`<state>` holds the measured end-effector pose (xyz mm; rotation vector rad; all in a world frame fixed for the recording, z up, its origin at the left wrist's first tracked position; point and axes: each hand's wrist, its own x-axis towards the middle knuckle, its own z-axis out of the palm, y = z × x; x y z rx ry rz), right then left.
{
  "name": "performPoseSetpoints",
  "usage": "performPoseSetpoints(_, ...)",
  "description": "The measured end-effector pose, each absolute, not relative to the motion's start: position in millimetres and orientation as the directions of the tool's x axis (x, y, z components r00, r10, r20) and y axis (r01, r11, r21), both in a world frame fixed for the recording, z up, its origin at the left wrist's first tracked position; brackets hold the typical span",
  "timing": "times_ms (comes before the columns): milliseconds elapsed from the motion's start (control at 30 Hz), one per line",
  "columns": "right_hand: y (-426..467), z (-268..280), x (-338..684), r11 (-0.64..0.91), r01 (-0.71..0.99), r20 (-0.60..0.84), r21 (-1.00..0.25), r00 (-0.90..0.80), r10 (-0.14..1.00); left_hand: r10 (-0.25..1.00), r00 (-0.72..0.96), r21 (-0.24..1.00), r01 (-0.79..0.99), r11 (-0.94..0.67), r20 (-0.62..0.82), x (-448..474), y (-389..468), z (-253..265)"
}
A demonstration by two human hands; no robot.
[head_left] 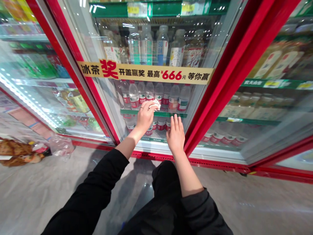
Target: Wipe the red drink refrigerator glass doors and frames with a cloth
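My left hand (146, 115) is closed on a crumpled white tissue (156, 104) at the glass door (112, 107) of a red-framed drinks fridge. A ring shows on one of its fingers. To its right, my right hand (176, 133) lies flat with fingers stretched up, at the lower part of the same door. Behind the glass stand several water bottles (134, 94) with red labels on wire shelves. A yellow strip (146, 72) with printed characters runs across the door above both hands.
Red door frames (220, 78) rise on either side. Further fridge bays with drinks stand left and right. A brown bag (14, 151) and a clear plastic bag (61, 145) lie on the grey floor (244, 202) at the left. My knee is close to the fridge's base.
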<state>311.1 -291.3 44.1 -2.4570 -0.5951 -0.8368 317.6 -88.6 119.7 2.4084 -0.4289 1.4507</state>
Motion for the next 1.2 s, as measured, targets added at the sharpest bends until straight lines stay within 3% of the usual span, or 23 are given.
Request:
performPoseSetpoints(67, -293, 44, 312, -0.794, 0.525, 0.647, -0.306, 0.727, 0.230, -0.055, 0.408, 0.106, -0.363, -0.926, 0.911, 321, -88, 126)
performPoseSetpoints(133, -293, 43, 311, -0.793, 0.521, 0.643, -0.315, 0.732, 0.225, -0.090, 0.405, 0.067, -0.359, -0.931, 0.910, 321, -90, 114)
performPoseSetpoints(333, -291, 42, 306, -0.801, 0.516, 0.639, -0.303, 0.733, 0.231, -0.557, 0.425, -0.244, -0.595, -0.766, 0.713, 323, -92, 78)
performPoseSetpoints(400, -293, 42, 307, -0.805, 0.515, 0.652, -0.295, 0.724, 0.225, -0.534, 0.432, -0.222, -0.588, -0.778, 0.727, 327, -92, 94)
performPoseSetpoints(500, -295, 42, 312, -0.816, 0.499, 0.655, -0.291, 0.726, 0.211, -0.325, 0.439, -0.085, -0.483, -0.871, 0.838, 334, -99, 123)
performPoseSetpoints(567, -296, 41, 314, -0.818, 0.494, 0.649, -0.296, 0.732, 0.207, -0.253, 0.432, -0.036, -0.451, -0.892, 0.866, 336, -105, 128)
performPoseSetpoints(833, -304, 43, 311, -0.808, 0.475, 0.669, -0.350, 0.730, 0.139, -0.623, 0.393, -0.294, -0.632, -0.717, 0.676, 331, -108, 87)
performPoseSetpoints(900, -308, 44, 310, -0.814, 0.462, 0.677, -0.352, 0.727, 0.120, -0.610, 0.396, -0.295, -0.615, -0.731, 0.686, 335, -112, 96)
performPoseSetpoints(1067, -319, 45, 311, -0.823, 0.453, 0.724, -0.343, 0.686, 0.076, -0.417, 0.407, -0.192, -0.489, -0.851, 0.812, 348, -141, 113)
performPoseSetpoints(1133, -325, 45, 311, -0.826, 0.443, 0.739, -0.348, 0.672, 0.049, -0.436, 0.381, -0.210, -0.506, -0.836, 0.815, 349, -149, 104)
performPoseSetpoints(1200, -331, 45, 312, -0.831, 0.426, 0.745, -0.359, 0.667, 0.020, -0.533, 0.351, -0.283, -0.562, -0.778, 0.770, 348, -152, 90)
